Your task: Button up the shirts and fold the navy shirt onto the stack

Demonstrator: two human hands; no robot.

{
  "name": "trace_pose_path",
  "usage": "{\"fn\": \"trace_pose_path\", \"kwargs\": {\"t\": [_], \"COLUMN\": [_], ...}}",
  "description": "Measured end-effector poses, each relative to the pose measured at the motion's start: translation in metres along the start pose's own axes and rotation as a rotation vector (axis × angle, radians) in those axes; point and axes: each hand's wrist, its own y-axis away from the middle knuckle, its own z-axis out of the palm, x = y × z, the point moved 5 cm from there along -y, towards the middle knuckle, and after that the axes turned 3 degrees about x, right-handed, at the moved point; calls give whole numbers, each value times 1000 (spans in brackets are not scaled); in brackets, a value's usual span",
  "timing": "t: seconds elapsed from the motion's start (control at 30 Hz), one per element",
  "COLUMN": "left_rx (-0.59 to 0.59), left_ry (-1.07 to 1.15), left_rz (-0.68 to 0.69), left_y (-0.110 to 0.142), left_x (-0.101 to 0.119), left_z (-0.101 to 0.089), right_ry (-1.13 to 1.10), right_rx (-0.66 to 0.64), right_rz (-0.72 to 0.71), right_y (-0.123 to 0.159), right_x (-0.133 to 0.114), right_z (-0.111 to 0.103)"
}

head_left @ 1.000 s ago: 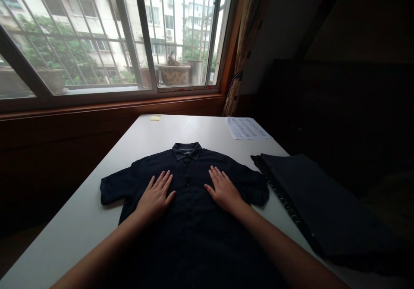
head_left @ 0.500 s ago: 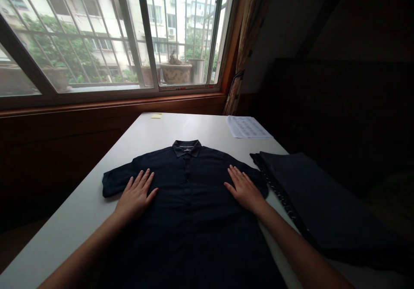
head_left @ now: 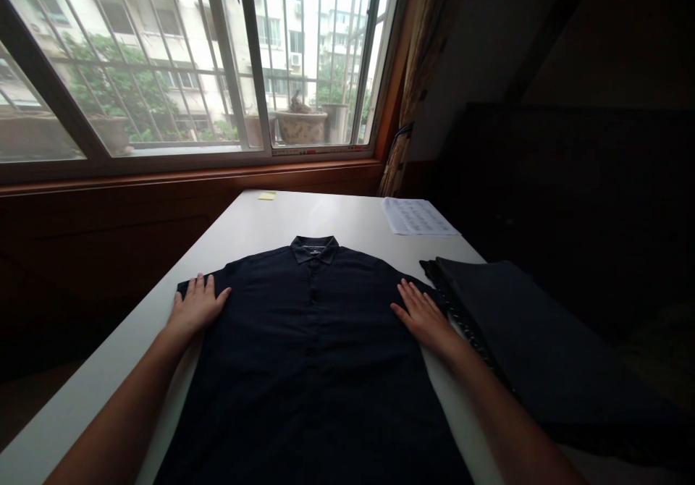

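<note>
A dark navy short-sleeved shirt (head_left: 309, 333) lies spread front side up, its collar pointing away from me towards the window. My left hand (head_left: 196, 302) rests flat on the sleeve at the left, fingers spread, covering most of that sleeve. On the opposite side, my right hand (head_left: 423, 315) lies palm down with fingers stretched out over the right sleeve near the shoulder. Neither hand grips the cloth. The shirt's lower end runs out of view at the bottom.
The shirt lies on a white table (head_left: 320, 213). A stack of folded dark cloth (head_left: 532, 326) sits along its right side. Printed paper sheets (head_left: 415, 217) are at the far right corner, a yellow sticky note (head_left: 267, 196) at the far left. Beyond stands a barred window (head_left: 179, 65).
My left hand has slid left from the shirt's chest onto the left sleeve. My right hand has shifted slightly to the right, further onto the right sleeve.
</note>
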Motion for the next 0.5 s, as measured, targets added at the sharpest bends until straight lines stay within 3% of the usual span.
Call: {"fn": "trace_pose_path", "kwargs": {"t": [0.1,0.2,0.3,0.37,0.5], "left_rx": [2,77,186,180,150], "left_ry": [-25,-61,-54,9,65], "left_rz": [-56,8,259,441,557], "left_y": [0,3,10,15,9], "left_x": [-4,11,59,102,168], "left_z": [-6,-22,-37,-38,-27], "right_ry": [-4,-18,-17,-26,-68], "right_rx": [-13,-38,6,48,-30], "right_rz": [33,90,65,-17,-192], "right_y": [-2,-10,-26,-41,-70], "right_x": [8,3,-21,-49,-107], "right_z": [-1,-10,-25,-30,-18]}}
